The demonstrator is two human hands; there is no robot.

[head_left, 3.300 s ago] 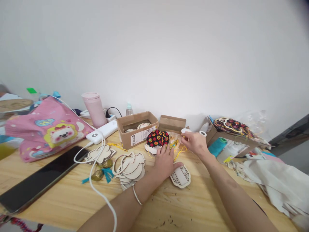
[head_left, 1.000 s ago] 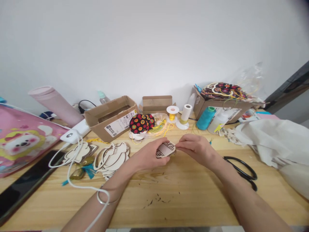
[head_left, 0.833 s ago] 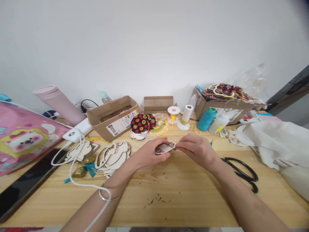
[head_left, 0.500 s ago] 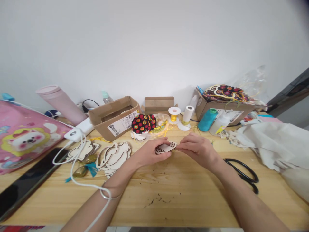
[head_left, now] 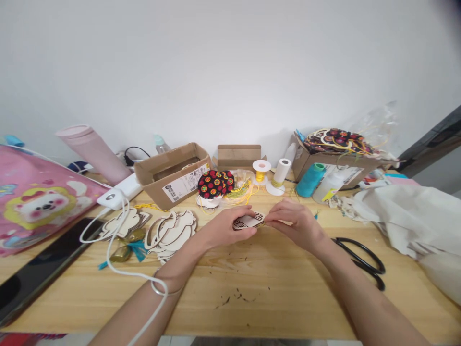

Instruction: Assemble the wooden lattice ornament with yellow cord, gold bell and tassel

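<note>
My left hand and my right hand meet above the table, holding a small laser-cut wooden lattice piece between them. The left fingers grip its body, and the right fingertips pinch its right end, where a bit of yellow thread shows. Behind the hands lies a round black fabric piece with red flowers, beside loose yellow threads. A stack of wooden cloud-shaped cutouts lies left of my left hand.
Black scissors lie to the right, by a crumpled white cloth. At the back stand cardboard boxes, a yellow thread spool and a teal thread cone. A phone, pink bag and cabled power bank lie left.
The lattice piece has gone from lying on the table to being held up in both hands. Over the last second the hands stay together, and the view drifts only slightly.
</note>
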